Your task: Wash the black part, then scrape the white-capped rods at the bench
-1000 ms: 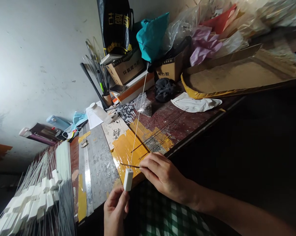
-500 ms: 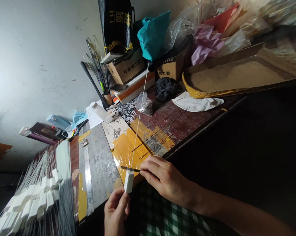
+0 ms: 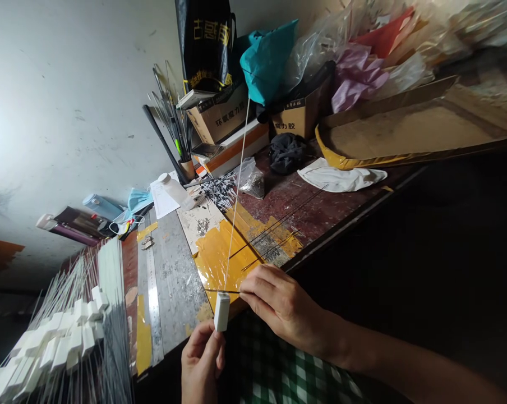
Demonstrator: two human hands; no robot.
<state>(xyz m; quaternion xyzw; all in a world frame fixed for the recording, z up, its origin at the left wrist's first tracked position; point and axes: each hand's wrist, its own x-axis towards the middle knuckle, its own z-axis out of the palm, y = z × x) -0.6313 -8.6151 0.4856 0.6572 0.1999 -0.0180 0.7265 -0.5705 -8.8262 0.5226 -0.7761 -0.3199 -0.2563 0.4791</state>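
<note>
My left hand [image 3: 202,356] is closed, pinching the lower end of a small white block [image 3: 222,313] between thumb and fingers. From the block's top a long thin white rod [image 3: 236,199] rises, leaning slightly right. My right hand [image 3: 281,306] grips one end of a thin dark blade [image 3: 226,291], which lies across the block's top edge at the foot of the rod. Seen nearly edge-on, the blade looks like a narrow strip; its exact kind is unclear. Behind both hands is the yellow-taped board [image 3: 215,255] at the bench edge.
Many similar white blocks on rods [image 3: 54,342] are bundled at lower left. A steel ruler [image 3: 152,292] lies on a grey board [image 3: 173,286]. Further back are a plastic bottle [image 3: 175,191], a bag of small parts [image 3: 252,182], a white mask [image 3: 341,177] and a cardboard tray [image 3: 405,126].
The blade has turned from showing its flat side to nearly edge-on at the block's top. The rod's upper end has swung slightly left; both hands keep their hold.
</note>
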